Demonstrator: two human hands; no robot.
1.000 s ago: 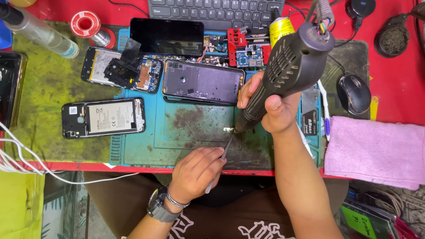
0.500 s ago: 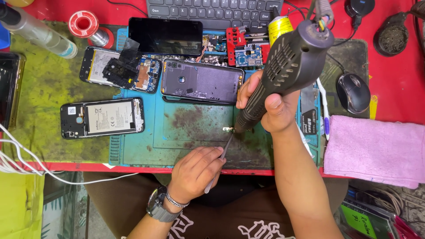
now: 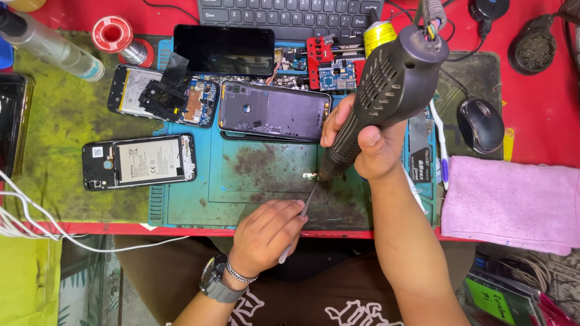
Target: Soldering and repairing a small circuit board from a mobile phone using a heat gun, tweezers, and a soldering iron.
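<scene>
I am gripping the dark hot-air gun (image 3: 386,90) in my right hand (image 3: 362,142), its nozzle pointing down at a small metal part (image 3: 310,176) lying on the teal work mat (image 3: 254,181). My left hand (image 3: 266,232) is pinching tweezers (image 3: 300,218), closed around them, with the tips reaching the part; whether they are actually clamping it, I cannot quite tell. An opened phone (image 3: 140,162) is lying nearby on the table (image 3: 538,115).

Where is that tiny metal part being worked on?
In the head view, the small part lies mid-mat on the teal mat, pinned by the left hand's tweezers, under the right hand's hot-air tool.
</scene>
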